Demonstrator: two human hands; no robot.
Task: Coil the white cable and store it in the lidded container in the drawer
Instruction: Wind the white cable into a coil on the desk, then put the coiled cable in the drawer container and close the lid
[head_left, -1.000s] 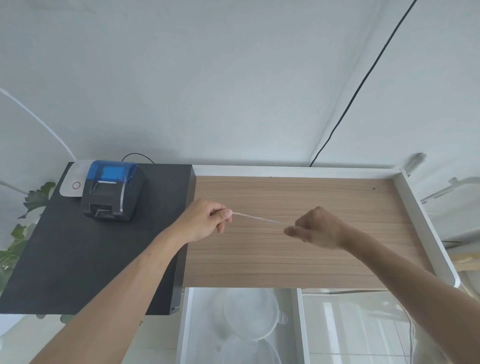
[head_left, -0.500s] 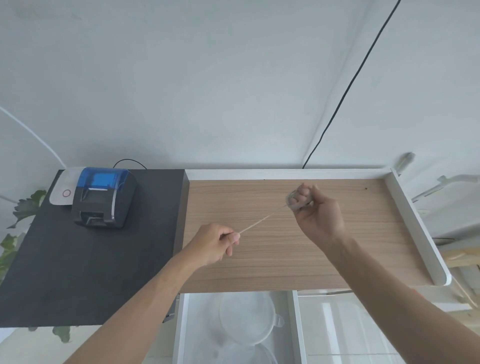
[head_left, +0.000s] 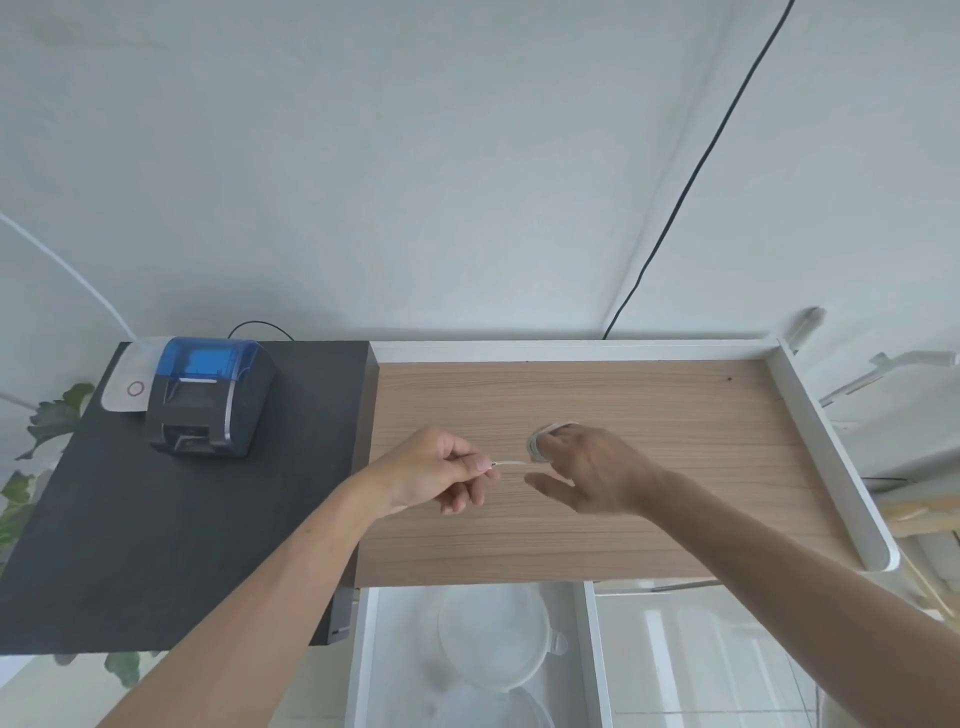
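The white cable is wound in loops around the fingers of my right hand, which hovers over the wooden desk top. A short free end of the cable runs left to my left hand, which pinches it between thumb and forefinger. Only a small gap separates the two hands. Below the desk's front edge the white drawer stands open. In it sits a round translucent container with its lid on and a small tab at its right.
A black and blue receipt printer stands on the dark side table at the left, next to a white device. A white raised rim borders the desk's right side. A black wire hangs down the wall.
My right hand has turned and come down toward the left hand, taking up more cable on its fingers. The free stretch between the hands has grown much shorter.
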